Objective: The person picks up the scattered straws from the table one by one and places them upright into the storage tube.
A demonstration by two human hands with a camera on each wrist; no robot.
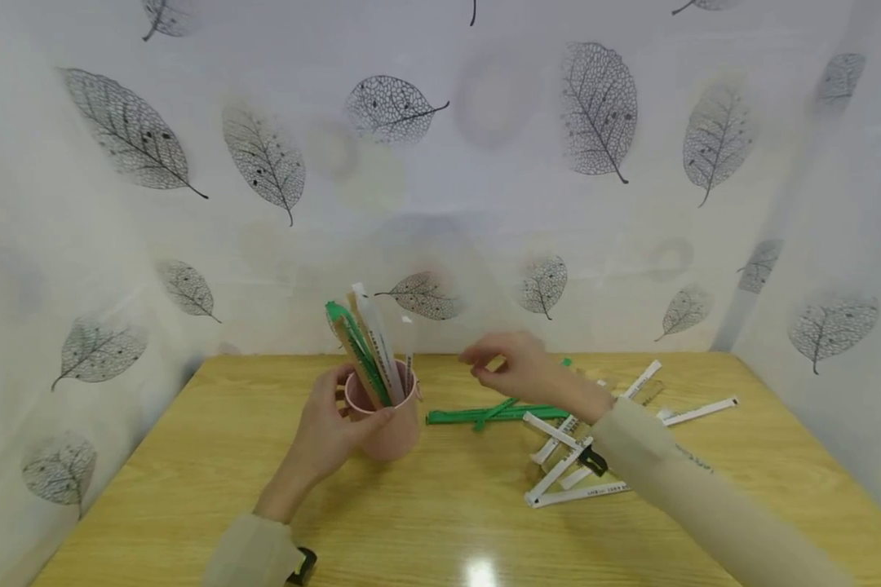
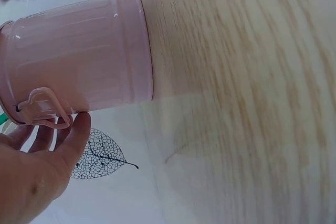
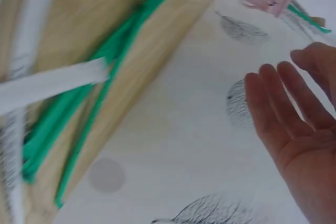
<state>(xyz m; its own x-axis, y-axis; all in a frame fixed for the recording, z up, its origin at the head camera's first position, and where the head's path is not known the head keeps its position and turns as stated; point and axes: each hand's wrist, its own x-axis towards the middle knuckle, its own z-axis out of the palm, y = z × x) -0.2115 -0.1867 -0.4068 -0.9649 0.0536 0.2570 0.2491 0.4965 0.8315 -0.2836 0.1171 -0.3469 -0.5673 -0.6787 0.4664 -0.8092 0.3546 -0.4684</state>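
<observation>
Steadily, a person's left hand grips a pink cup from its left side at a wooden table, its fingers beside a small handle. Upright in the cup, just left of the scene's middle, a bundle of wrapped straws in green, brown and white leans to the left. The right hand hangs in the air to the right of the cup, well apart from it, holding nothing, its fingers loosely extended and thumb apart. Below it, green straws lie crossed on the table; farther right, white straws scatter under and around the right forearm. A leaf-printed backdrop rises behind the far edge.
</observation>
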